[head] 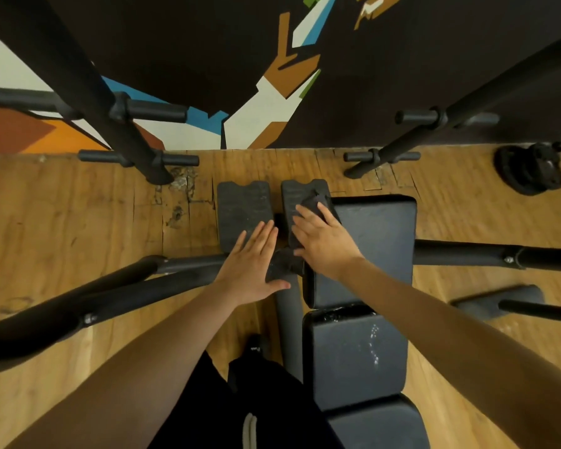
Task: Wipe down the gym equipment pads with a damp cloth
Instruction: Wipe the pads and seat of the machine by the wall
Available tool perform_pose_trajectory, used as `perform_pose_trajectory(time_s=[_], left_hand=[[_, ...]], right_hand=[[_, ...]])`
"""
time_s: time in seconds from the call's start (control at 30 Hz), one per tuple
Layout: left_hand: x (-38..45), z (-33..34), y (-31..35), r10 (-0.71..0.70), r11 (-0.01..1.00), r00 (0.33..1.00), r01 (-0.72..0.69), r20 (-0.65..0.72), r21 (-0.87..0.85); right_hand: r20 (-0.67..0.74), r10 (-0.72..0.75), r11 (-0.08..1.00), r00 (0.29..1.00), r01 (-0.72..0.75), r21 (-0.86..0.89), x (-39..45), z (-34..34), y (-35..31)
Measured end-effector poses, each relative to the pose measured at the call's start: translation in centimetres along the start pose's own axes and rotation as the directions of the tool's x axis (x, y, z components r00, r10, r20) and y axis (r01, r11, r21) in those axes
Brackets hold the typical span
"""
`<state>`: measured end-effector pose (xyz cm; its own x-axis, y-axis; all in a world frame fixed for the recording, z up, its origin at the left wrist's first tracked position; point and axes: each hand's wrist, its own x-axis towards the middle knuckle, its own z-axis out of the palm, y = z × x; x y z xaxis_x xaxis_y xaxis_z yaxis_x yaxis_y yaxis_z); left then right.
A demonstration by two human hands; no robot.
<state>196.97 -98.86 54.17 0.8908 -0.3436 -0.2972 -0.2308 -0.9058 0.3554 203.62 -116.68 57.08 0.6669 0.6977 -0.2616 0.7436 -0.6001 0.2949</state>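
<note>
The person is standing over a black padded bench [378, 241] and leaning forward, both bare arms reaching down past it. Just beyond the bench's far left corner, two flat black rubber foot pads with notched far edges are lying side by side over the wooden plank floor [78, 228]. The right hand [324, 241] is pressing on the right foot pad [300, 202], nearest the bench, fingers spread and fairly straight, with a dark crumpled cloth [314, 202] lying under the fingertips at the pad's far end, touching the bench's corner. Whether the fingers are curling round the cloth or only pressing it flat, I cannot tell. The left hand [255, 264] is lying open, fingers straight and together, its fingertips resting on the near edge of the left foot pad [242, 212], the thumb stretching toward the bench over a black metal frame tube [289, 306]. On the bench's nearer cushion [357, 351], a wet streak is glistening. Well to the right of the bench, a black weight plate [528, 170] is lying on the floor by the painted wall [256, 118].
</note>
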Motion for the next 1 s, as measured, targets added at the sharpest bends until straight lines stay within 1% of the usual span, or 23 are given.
perform_pose_trajectory(time_s=[0.1,0.17,0.23,0.3,0.37,0.43,0.47,0.53,0.67,0.7,0.77,0.87,0.93,1.0], left_hand=[[-0.1,-0.5,-0.1,0.032,0.999,0.999,-0.032,-0.021,-0.004],[0.3,-1.1,-0.3,0.058,0.998,0.998,-0.058,-0.039,0.004],[0.8,-1.6,-0.3,0.075,0.997,0.996,-0.074,-0.050,0.012],[1.4,-1.9,-0.1,0.085,0.996,0.995,-0.084,-0.049,0.011],[1.9,-2.0,0.2,0.085,0.996,0.994,-0.085,-0.062,0.013],[2.2,-2.2,0.6,0.079,0.997,0.994,-0.079,-0.075,-0.001],[2.2,-2.3,0.7,0.077,0.997,0.994,-0.078,-0.077,-0.006],[2.0,-2.6,0.6,0.083,0.997,0.994,-0.083,-0.067,-0.006],[1.7,-3.5,0.3,0.133,0.990,0.990,-0.131,-0.049,0.043],[1.8,-3.7,0.3,0.142,0.989,0.989,-0.139,-0.050,0.053],[2.0,-4.0,0.5,0.150,0.987,0.987,-0.146,-0.058,0.067],[2.4,-3.8,1.5,0.139,0.988,0.987,-0.134,-0.082,0.072],[2.7,-3.5,2.3,0.091,0.996,0.990,-0.088,-0.110,0.026],[3.0,-3.0,3.0,0.030,0.999,0.990,-0.033,-0.140,-0.024]], right_hand=[[0.128,-0.099,0.995,0.987,0.100,0.002,-4.8,2.4,-2.8],[0.134,-0.183,0.983,0.974,0.185,0.002,-7.1,3.9,-3.6],[0.110,-0.224,0.970,0.968,0.233,-0.071,-6.7,4.4,-3.0],[0.040,-0.190,0.972,0.981,0.193,-0.134,-5.1,3.5,-1.7],[-0.106,-0.090,0.993,0.990,0.081,-0.084,-2.6,2.0,-0.3],[-0.183,0.001,1.000,0.983,-0.005,-0.025,-0.6,0.6,0.8],[-0.196,0.030,0.999,0.980,-0.032,-0.008,-0.2,0.4,0.9],[-0.173,0.023,1.000,0.985,-0.023,0.006,-1.1,1.2,0.0],[-0.036,-0.169,0.986,0.985,0.169,-0.018,-6.3,5.1,-3.8],[-0.018,-0.193,0.981,0.981,0.193,-0.019,-6.9,5.6,-4.0],[-0.069,-0.216,0.976,0.974,0.214,-0.032,-6.8,5.9,-3.3],[-0.214,-0.215,0.976,0.953,0.217,-0.013,-5.8,5.4,-1.3],[-0.313,-0.125,0.988,0.942,0.148,0.052,-4.7,5.0,-0.2],[-0.378,-0.016,0.989,0.926,0.071,0.133,-3.8,4.9,0.3]])
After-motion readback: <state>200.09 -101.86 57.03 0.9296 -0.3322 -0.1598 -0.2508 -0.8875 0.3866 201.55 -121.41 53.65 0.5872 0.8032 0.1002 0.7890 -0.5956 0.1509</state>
